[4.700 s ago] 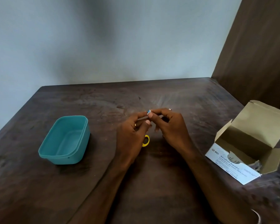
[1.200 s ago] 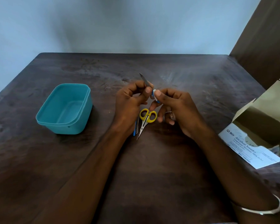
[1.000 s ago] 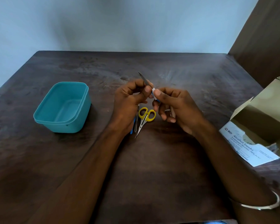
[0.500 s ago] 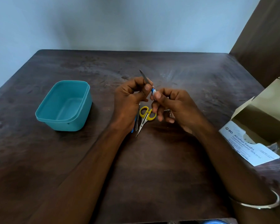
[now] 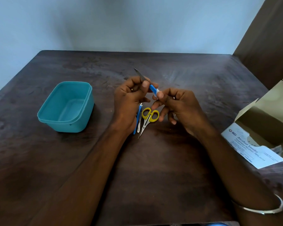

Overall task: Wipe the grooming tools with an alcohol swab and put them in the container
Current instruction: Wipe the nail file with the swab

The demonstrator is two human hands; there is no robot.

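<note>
Your left hand [image 5: 129, 98] pinches the file [image 5: 147, 82] mid-length, tip angled up and away; your right hand [image 5: 178, 105] pinches a swab [image 5: 156, 93] around its blue handle. Scissors [image 5: 148, 119] lie below both hands; the container [image 5: 67, 106] sits left.

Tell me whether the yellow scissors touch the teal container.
Apart. The head view shows bare table and the left hand between the yellow scissors and the teal container.
</note>
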